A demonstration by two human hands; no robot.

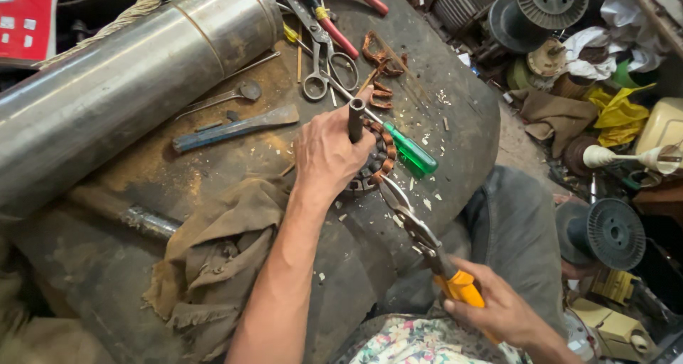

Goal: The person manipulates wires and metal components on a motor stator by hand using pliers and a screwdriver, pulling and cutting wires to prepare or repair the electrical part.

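My left hand (329, 150) grips a short dark metal pipe (356, 115) and presses down on a round motor stator (376, 163) with copper windings, which lies on a big dark rubber tyre (441, 108). My right hand (498, 308) holds the yellow handles of long pliers (416, 229), whose jaws reach the stator's lower right rim. A green-handled screwdriver (411, 153) lies right beside the stator.
A large steel cylinder (121, 79) lies at the upper left. Scissors (324, 61), a wrench (228, 97), a blue-handled chisel (235, 128), red-handled pliers and copper wire scraps (380, 58) lie on the tyre. A brown rag (213, 257) hangs at the front. Spools and clutter fill the right.
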